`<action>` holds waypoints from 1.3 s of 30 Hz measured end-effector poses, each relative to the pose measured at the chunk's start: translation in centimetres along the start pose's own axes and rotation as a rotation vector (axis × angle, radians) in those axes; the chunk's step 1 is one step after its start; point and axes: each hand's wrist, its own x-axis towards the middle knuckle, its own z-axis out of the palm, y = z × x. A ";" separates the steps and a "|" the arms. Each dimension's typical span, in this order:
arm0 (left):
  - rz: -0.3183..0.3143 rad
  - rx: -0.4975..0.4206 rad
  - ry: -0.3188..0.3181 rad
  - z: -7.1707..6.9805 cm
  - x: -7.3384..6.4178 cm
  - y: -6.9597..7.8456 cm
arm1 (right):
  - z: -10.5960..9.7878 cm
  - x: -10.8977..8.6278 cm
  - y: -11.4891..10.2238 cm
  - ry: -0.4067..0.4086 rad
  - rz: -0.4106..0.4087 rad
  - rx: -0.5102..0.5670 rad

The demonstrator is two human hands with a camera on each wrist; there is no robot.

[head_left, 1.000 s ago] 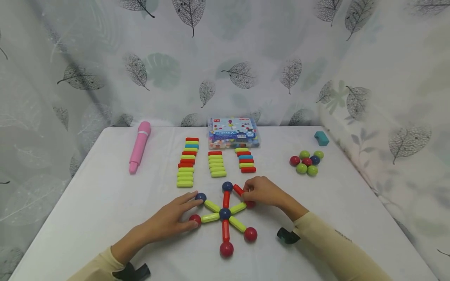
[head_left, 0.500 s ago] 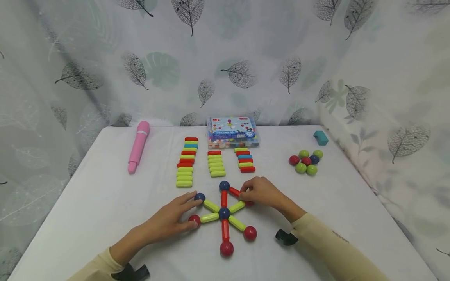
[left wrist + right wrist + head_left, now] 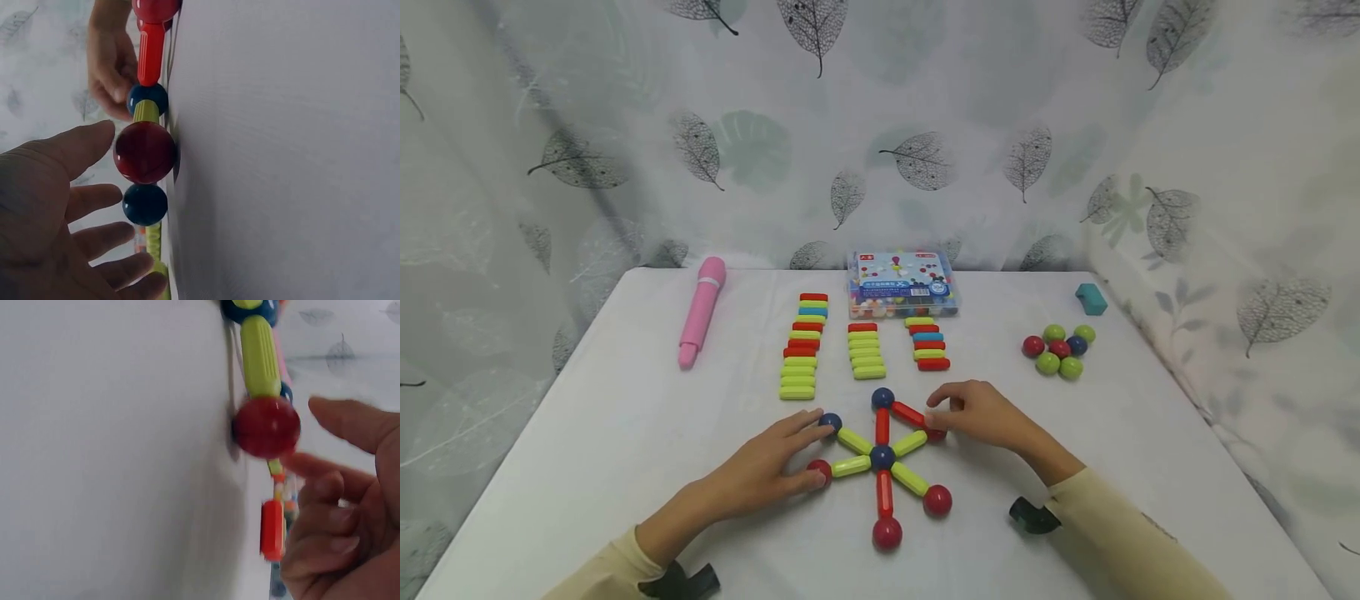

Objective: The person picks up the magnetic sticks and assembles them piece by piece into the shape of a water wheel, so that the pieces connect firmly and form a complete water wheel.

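Note:
A wheel of magnetic rods and balls lies on the table, with a blue centre ball (image 3: pixel 882 457) and six spokes ending in balls. One red rod (image 3: pixel 908 414) runs along the rim from the far blue ball (image 3: pixel 883 398) to a red ball (image 3: pixel 936 434). My right hand (image 3: pixel 981 414) is beside that red ball, thumb and index finger spread apart and the other fingers bent in the right wrist view. At the left side my left hand (image 3: pixel 767 461) has loosely extended fingers at a blue ball (image 3: pixel 830 423) and its thumb at a red ball (image 3: pixel 820 472).
Three columns of rods lie beyond the wheel: left rods (image 3: pixel 801 361), middle rods (image 3: pixel 865 352), right rods (image 3: pixel 929 345). A plastic box (image 3: pixel 902 285) stands at the back. Loose balls (image 3: pixel 1059 349) and a teal piece (image 3: pixel 1091 299) are at right, a pink microphone-shaped object (image 3: pixel 702 313) at left.
My right hand brought the red rod's far end to the far blue ball, then let go of the rod and drew slightly right. My left hand has stayed by its two balls.

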 end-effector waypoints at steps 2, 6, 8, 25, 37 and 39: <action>-0.006 -0.006 0.002 -0.1 0.1 0.0 | -0.3 -0.6 0.8 -0.027 -0.017 0.019; -0.007 -0.015 0.010 -0.3 0.3 -0.1 | -0.1 -1.1 2.1 -0.073 -0.044 0.027; -0.004 -0.012 0.022 -0.4 0.3 -0.1 | 0.1 -1.0 2.3 -0.066 -0.051 0.026; 0.049 0.001 0.077 -0.1 -0.7 0.0 | 0.5 3.0 1.7 0.101 0.044 0.150; 0.098 0.002 -0.074 -1.0 1.8 -0.2 | -1.1 5.3 3.1 0.319 0.209 0.126; 0.108 0.013 -0.118 -1.2 2.3 -0.3 | -1.1 5.3 3.1 0.311 0.219 0.112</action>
